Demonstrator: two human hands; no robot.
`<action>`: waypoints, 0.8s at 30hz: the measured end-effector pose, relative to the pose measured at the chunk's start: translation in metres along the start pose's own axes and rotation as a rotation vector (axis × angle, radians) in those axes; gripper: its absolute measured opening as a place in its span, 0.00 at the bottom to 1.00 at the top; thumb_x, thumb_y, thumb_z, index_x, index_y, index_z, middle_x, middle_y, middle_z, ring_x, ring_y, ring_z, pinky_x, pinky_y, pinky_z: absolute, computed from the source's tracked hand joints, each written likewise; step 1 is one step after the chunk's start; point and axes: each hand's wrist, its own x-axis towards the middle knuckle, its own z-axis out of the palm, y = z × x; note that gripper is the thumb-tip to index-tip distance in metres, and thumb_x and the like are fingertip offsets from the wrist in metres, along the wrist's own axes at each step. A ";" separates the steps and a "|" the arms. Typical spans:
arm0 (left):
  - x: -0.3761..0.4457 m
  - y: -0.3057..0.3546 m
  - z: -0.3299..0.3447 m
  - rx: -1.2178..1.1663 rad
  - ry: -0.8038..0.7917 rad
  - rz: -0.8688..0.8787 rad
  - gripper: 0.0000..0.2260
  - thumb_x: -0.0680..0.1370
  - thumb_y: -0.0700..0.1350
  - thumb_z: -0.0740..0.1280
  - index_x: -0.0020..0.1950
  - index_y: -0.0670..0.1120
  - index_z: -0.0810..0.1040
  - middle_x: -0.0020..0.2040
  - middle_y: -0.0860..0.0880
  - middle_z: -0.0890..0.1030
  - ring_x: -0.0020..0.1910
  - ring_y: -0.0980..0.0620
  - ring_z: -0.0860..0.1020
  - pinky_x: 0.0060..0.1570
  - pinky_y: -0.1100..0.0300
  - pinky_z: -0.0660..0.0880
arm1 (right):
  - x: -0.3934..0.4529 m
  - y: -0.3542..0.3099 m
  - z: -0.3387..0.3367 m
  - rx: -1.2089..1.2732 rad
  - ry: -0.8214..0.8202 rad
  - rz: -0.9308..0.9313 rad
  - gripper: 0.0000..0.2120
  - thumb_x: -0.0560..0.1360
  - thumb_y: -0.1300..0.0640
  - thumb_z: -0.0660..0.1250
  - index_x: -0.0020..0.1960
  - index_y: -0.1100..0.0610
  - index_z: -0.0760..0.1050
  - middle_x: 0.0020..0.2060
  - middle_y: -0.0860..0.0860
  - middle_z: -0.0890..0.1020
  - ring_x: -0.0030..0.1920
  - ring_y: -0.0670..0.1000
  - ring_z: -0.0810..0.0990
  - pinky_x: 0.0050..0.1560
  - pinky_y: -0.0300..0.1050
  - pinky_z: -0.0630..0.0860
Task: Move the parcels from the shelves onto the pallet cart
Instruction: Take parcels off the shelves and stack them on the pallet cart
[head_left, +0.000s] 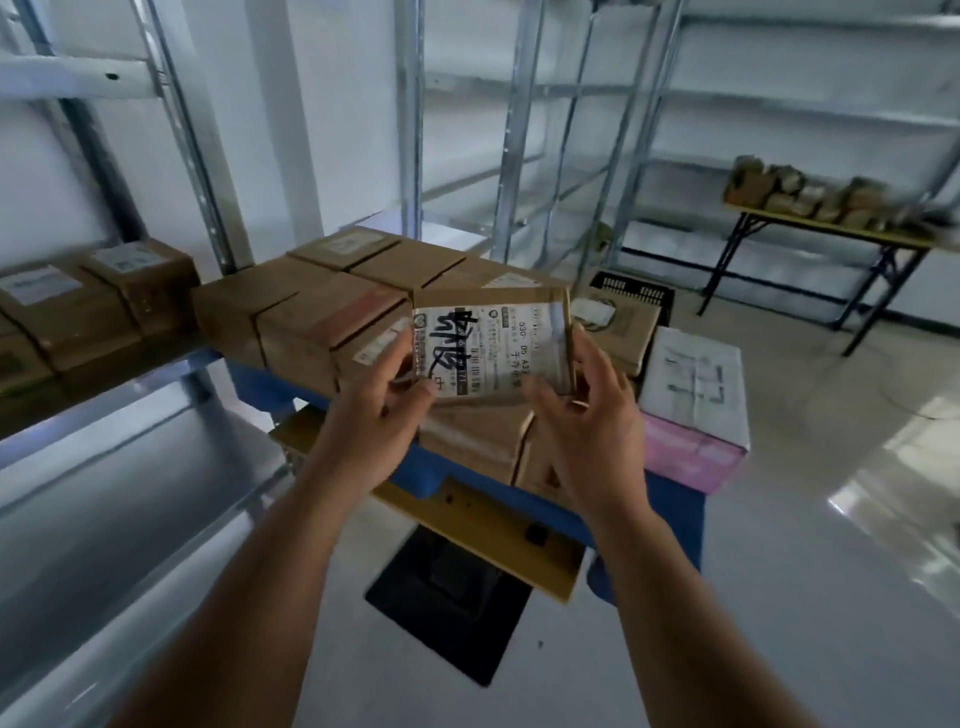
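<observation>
Facing the camera with its labelled side, a small brown cardboard parcel (493, 348) is held up between both hands above the pallet cart (670, 499). A white shipping label covers most of the visible face; printed text and a barcode strip are seen on it, and thick black handwritten marks are scrawled across its left half. Clear tape is seen along its top edge. The parcel is gripped on its left side by the left hand (382, 410), with the thumb laid on the label and the fingers curled behind. The right edge is pinched by the right hand (592, 421), fingers reaching up along the side and the thumb near the lower corner.

Just below and behind the parcel, a block of similar brown boxes (322, 306) is stacked on the blue deck of the cart, packed side by side and touching. Further right on the cart, a white box (696, 389) is set on a pink one (691, 457), beside a brown carton (623, 322). More brown boxes (93, 306) are lined up on the metal shelf (104, 467) at the left. In the background, a folding tabletop (831, 231) is loaded with small packages (810, 195), blurred.
</observation>
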 end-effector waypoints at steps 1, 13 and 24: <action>-0.001 0.010 0.016 0.006 -0.029 0.022 0.21 0.80 0.49 0.60 0.67 0.67 0.59 0.49 0.68 0.73 0.44 0.79 0.72 0.37 0.82 0.67 | -0.002 0.010 -0.017 -0.001 0.019 0.011 0.32 0.72 0.41 0.64 0.74 0.45 0.61 0.59 0.51 0.75 0.55 0.50 0.77 0.51 0.52 0.79; 0.020 0.064 0.164 0.295 -0.405 0.129 0.27 0.79 0.56 0.57 0.76 0.55 0.52 0.56 0.56 0.76 0.37 0.59 0.80 0.36 0.58 0.78 | -0.022 0.112 -0.149 -0.013 0.215 0.285 0.25 0.73 0.46 0.66 0.70 0.46 0.68 0.50 0.52 0.80 0.47 0.50 0.80 0.41 0.43 0.76; 0.047 0.026 0.217 0.589 -0.578 0.071 0.24 0.81 0.53 0.54 0.76 0.52 0.55 0.54 0.51 0.78 0.39 0.57 0.78 0.34 0.67 0.71 | -0.033 0.168 -0.130 0.107 0.067 0.528 0.17 0.76 0.48 0.66 0.63 0.47 0.71 0.45 0.45 0.82 0.39 0.40 0.81 0.29 0.29 0.72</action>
